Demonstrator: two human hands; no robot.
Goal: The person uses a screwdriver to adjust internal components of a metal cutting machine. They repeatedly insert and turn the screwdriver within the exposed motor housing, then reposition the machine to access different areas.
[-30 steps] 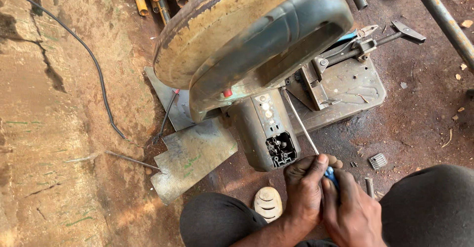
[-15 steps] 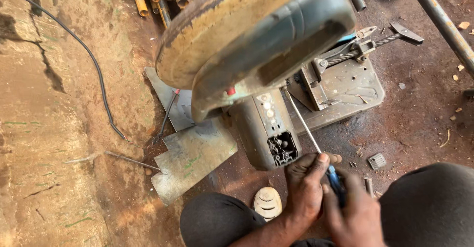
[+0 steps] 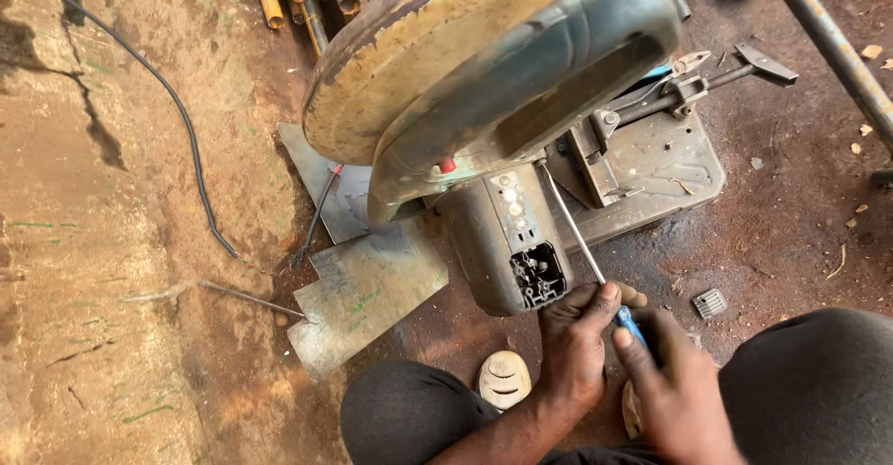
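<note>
1. At far left we see a black cable point(image 3: 177, 116) on the dirt floor, then metal sheets point(image 3: 367, 293).
2. Centre, the cut-off saw point(image 3: 493, 84) tilts up, its motor housing point(image 3: 512, 242) open at the end.
3. Our left hand point(image 3: 572, 335) pinches the screwdriver point(image 3: 581, 242) shaft just beside the housing.
4. Our right hand point(image 3: 674, 386) is closed around its blue handle.

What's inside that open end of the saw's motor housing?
The motor housing opening shows dark terminals and wiring. Deeper parts are hidden. A screwdriver shaft runs beside it.
</note>
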